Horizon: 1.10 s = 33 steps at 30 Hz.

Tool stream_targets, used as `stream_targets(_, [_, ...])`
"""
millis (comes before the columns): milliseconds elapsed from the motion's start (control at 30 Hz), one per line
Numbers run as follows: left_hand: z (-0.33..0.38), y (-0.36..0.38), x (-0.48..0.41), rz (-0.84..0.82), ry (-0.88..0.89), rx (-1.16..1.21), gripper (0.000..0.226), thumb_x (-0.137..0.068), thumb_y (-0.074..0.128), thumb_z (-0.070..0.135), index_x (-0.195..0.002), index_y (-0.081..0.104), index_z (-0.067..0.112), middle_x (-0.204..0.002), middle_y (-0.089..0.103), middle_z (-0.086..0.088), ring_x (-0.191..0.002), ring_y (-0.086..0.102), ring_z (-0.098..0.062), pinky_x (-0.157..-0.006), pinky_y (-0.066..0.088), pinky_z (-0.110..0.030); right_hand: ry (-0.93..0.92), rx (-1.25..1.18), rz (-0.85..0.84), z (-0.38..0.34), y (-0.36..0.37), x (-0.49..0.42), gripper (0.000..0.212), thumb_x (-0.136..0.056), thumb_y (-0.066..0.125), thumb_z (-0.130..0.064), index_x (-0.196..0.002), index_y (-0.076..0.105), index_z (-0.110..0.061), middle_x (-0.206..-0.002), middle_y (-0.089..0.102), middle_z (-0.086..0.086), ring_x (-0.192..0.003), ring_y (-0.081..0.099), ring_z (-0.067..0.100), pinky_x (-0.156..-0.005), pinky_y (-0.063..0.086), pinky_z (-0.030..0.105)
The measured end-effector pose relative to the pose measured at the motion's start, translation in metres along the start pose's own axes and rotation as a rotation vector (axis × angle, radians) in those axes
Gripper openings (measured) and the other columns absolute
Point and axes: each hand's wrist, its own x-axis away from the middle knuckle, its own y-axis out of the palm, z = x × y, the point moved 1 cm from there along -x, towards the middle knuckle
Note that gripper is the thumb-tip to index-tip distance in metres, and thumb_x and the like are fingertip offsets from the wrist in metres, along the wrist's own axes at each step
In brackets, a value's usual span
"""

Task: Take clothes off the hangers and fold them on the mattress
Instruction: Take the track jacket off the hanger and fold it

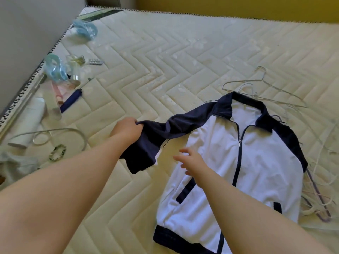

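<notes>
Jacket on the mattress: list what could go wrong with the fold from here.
1. The navy sleeve is bunched in the left hand's grip; laid across like that, it may crease.
2. The right hand is open over the jacket, perhaps not pinning it; pulling the sleeve could drag it askew.
3. Wire hangers lie along its other side and could snag that fold.

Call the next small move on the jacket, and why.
Probably bring the sleeve across the white chest and lay it flat. The left hand grips the navy sleeve, bunched and lifted off the mattress. The jacket lies front up, already off the hangers. The right hand is open over the front, placed to steady it.
</notes>
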Motion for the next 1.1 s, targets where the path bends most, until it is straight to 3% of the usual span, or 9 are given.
stream_targets(133, [0.037, -0.017, 0.014, -0.175, 0.133, 0.299, 0.017, -0.095, 0.047, 0.02, -0.099, 0.06, 0.011, -0.094, 0.061, -0.009, -0.086, 0.055, -0.025, -0.07, 0.043, -0.031, 0.0, -0.2, -0.267, -0.032, 0.006, 0.017, 0.057, -0.085, 0.066, -0.033, -0.135, 0.039, -0.034, -0.127, 0.046, -0.004, -0.12, 0.047, 0.023, -0.097, 0.042, 0.038])
stream_targets(200, [0.05, -0.02, 0.023, -0.33, 0.115, 0.496, 0.016, -0.095, 0.049, 0.016, -0.103, 0.061, 0.011, -0.099, 0.063, -0.011, -0.091, 0.06, -0.026, -0.077, 0.048, -0.035, -0.006, -0.259, -0.31, -0.044, 0.005, 0.022, 0.039, -0.086, 0.065, -0.033, -0.12, 0.048, -0.036, -0.123, 0.051, -0.003, -0.118, 0.049, 0.023, -0.097, 0.041, 0.039])
stream_targets(267, [0.059, -0.021, 0.029, -0.502, 0.109, 0.647, 0.022, -0.091, 0.05, 0.014, -0.109, 0.062, 0.008, -0.103, 0.064, -0.012, -0.096, 0.06, -0.026, -0.081, 0.048, -0.034, -0.03, -0.302, -0.276, -0.052, 0.001, 0.023, 0.019, -0.088, 0.063, -0.026, -0.103, 0.056, -0.034, -0.115, 0.058, -0.001, -0.11, 0.055, 0.022, -0.088, 0.046, 0.036])
stream_targets(333, [0.063, -0.02, 0.032, -0.657, 0.109, 0.73, 0.045, -0.078, 0.055, 0.022, -0.119, 0.058, 0.004, -0.106, 0.062, -0.013, -0.1, 0.057, -0.026, -0.082, 0.044, -0.032, -0.021, -0.387, -0.175, -0.052, -0.004, 0.019, 0.022, -0.09, 0.059, -0.01, -0.109, 0.059, -0.021, -0.111, 0.062, 0.008, -0.101, 0.06, 0.026, -0.076, 0.052, 0.033])
stream_targets(500, [0.062, -0.014, 0.038, -0.732, 0.131, 0.496, 0.043, -0.083, 0.068, 0.013, -0.124, 0.055, 0.014, -0.115, 0.065, -0.008, -0.106, 0.062, -0.022, -0.087, 0.052, -0.036, -0.034, -0.861, -0.015, -0.051, -0.018, 0.014, 0.025, -0.097, 0.042, -0.001, -0.118, 0.053, -0.009, -0.1, 0.063, 0.013, -0.082, 0.061, 0.024, -0.07, 0.051, 0.034])
stream_targets(600, [0.061, -0.018, 0.039, -0.52, 0.087, 0.431, 0.04, -0.079, 0.069, 0.001, -0.118, 0.058, 0.009, -0.104, 0.065, -0.008, -0.096, 0.062, -0.022, -0.076, 0.055, -0.031, 0.033, -0.589, -0.03, -0.052, -0.017, 0.02, 0.025, -0.099, 0.045, -0.016, -0.124, 0.048, -0.017, -0.115, 0.058, 0.008, -0.093, 0.06, 0.024, -0.077, 0.052, 0.035])
stream_targets(800, [0.055, -0.068, 0.027, 0.481, 0.197, 0.028, 0.03, -0.08, 0.048, -0.009, -0.096, 0.064, 0.01, -0.11, 0.058, -0.013, -0.107, 0.048, -0.032, -0.091, 0.039, -0.038, 0.164, -0.35, 0.181, -0.05, -0.028, 0.027, 0.028, -0.097, 0.047, -0.018, -0.123, 0.049, -0.008, -0.103, 0.055, 0.008, -0.092, 0.057, 0.023, -0.087, 0.048, 0.036])
stream_targets(933, [0.061, -0.097, 0.031, 0.7, 0.232, 0.132, 0.025, -0.083, 0.057, -0.002, -0.095, 0.067, 0.018, -0.133, 0.042, -0.004, -0.126, 0.031, -0.029, -0.101, 0.026, -0.041, 0.188, -0.305, 0.176, -0.07, -0.03, 0.039, 0.027, -0.097, 0.045, -0.015, -0.121, 0.051, -0.004, -0.103, 0.057, 0.008, -0.089, 0.057, 0.023, -0.083, 0.047, 0.035])
stream_targets(1100, [0.079, -0.158, 0.032, 0.656, 0.049, 0.226, 0.031, -0.086, 0.044, 0.005, -0.11, 0.059, 0.018, -0.123, 0.052, -0.008, -0.121, 0.04, -0.029, -0.098, 0.03, -0.041, 0.076, -0.296, 0.185, -0.119, -0.04, 0.056, 0.028, -0.096, 0.045, -0.016, -0.122, 0.052, -0.007, -0.099, 0.057, 0.008, -0.082, 0.057, 0.022, -0.086, 0.048, 0.037])
